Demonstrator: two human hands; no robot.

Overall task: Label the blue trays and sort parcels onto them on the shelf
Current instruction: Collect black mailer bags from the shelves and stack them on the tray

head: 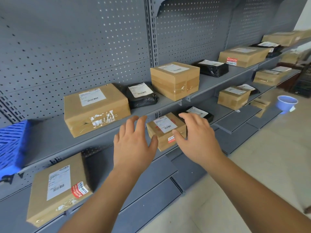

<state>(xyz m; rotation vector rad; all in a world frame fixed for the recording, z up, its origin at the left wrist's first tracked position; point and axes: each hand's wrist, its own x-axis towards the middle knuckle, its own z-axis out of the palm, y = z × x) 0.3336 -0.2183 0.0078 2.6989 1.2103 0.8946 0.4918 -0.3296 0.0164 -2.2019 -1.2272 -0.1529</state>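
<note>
Both left hand (133, 142) and right hand (196, 137) flank the small parcel (165, 126), fingers spread, holding nothing.

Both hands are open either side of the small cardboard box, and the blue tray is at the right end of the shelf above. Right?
No: the head view shows the blue tray at the left end of the shelf above. The left hand and right hand are indeed open either side of the small cardboard box.

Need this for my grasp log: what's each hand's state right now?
Left hand: open, holding nothing, beside the small box.
Right hand: open, holding nothing.
</note>
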